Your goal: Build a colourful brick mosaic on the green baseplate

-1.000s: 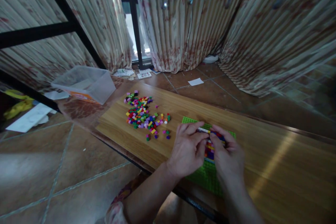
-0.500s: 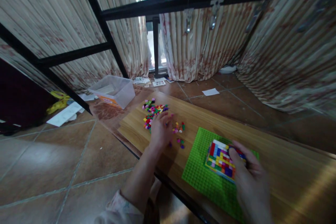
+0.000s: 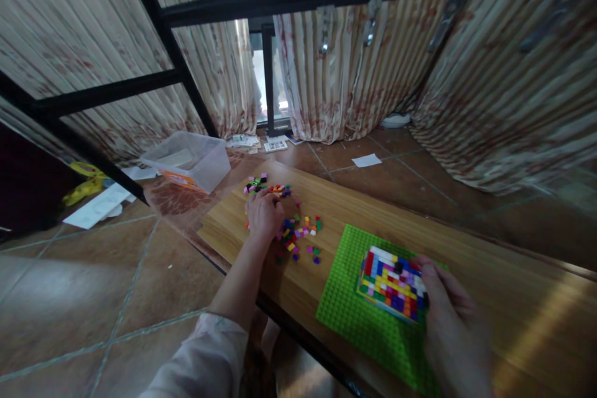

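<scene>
A: What is the surface, and what kind of room is it?

B: A long wooden board (image 3: 489,273) with a light grain, smooth and a little shiny at the right. It stands low over a floor of brown tiles (image 3: 93,298) with pale joints. Behind it hang striped curtains (image 3: 336,74), beige with reddish marks, in deep folds. A black metal frame (image 3: 177,74) crosses the top and the left of the view.

A: Where are the hands?

B: The left hand (image 3: 263,216) lies on a loose pile of small bricks (image 3: 298,236) at the far left part of the board. Its fingers are bent down into the pile, and I cannot tell if they hold a brick. The right hand (image 3: 450,323) is near the front, and its fingertips touch the right edge of the brick block (image 3: 392,283). Whether they press or grip it, I cannot tell.

A: And this block?

B: It is a flat rectangle of many colours: white, red, yellow, blue, purple. It sits on a green baseplate (image 3: 354,311), which is square, bright and covered with fine studs. The plate lies on the board, just beside the pile.

A: What else is there on the floor?

B: A clear plastic box (image 3: 189,161) with cloudy walls stands beyond the left end of the board. A white paper (image 3: 366,160) lies near the curtains, and more white sheets (image 3: 96,206) lie at the far left.
</scene>
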A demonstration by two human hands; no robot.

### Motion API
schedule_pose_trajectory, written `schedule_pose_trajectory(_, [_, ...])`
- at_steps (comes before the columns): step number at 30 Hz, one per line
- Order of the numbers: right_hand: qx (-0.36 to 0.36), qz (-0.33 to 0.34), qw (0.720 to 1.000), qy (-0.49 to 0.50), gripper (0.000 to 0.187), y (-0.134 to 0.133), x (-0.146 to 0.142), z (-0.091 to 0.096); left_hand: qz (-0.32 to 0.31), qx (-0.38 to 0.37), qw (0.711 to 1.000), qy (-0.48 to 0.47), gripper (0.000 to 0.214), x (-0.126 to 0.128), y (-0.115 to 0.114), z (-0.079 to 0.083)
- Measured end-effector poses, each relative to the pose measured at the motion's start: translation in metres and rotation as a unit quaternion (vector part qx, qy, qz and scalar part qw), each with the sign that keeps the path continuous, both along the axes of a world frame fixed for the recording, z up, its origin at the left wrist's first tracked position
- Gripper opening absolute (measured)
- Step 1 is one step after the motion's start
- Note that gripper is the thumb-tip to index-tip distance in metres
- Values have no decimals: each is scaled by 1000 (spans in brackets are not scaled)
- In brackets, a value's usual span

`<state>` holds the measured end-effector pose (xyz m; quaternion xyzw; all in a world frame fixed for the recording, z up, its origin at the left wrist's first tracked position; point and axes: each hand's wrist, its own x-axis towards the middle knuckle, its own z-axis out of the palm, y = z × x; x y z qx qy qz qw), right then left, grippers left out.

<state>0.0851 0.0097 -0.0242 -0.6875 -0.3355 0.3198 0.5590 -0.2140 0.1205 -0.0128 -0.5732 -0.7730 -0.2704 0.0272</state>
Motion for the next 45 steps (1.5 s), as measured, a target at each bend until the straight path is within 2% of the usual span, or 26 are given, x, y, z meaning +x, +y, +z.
schedule_pose_trajectory(3, [-19,12,1000,15,55,-5,-4,11,-6,14,1000,-5,17,-2,2,4])
schedule_pose_trajectory(7, [-17,3,999,40,52,-8,-7,17,-64,102,992,-37,13,15,-7,23])
schedule_pose_trajectory(10, [-3,-17,999,43,49,-6,-6,17,-175,157,964,-122,12,50,-28,41])
schedule_pose_trajectory(12, [6,-23,999,45,46,-4,-6,17,-253,150,937,-191,10,79,-47,49])
schedule_pose_trajectory(14, [13,-23,998,48,44,-3,-6,17,-303,137,915,-231,11,107,-65,52])
schedule_pose_trajectory(16, [24,-21,998,56,42,-2,-6,17,-331,115,905,-240,13,129,-78,52])
schedule_pose_trajectory(19, [38,-17,997,62,38,-3,-4,15,-336,95,911,-222,12,147,-86,49])
schedule_pose_trajectory(24, [51,-6,996,69,35,-2,-2,14,-321,48,933,-156,11,154,-87,43])
schedule_pose_trajectory(29, [47,-4,996,72,36,-1,-2,17,-315,46,939,-131,8,160,-89,37])
schedule_pose_trajectory(38, [39,9,997,72,35,-4,-2,17,-339,53,925,-160,6,160,-87,33])
schedule_pose_trajectory(45, [41,1,997,59,36,-3,-4,19,-364,44,910,-192,21,151,-87,34])
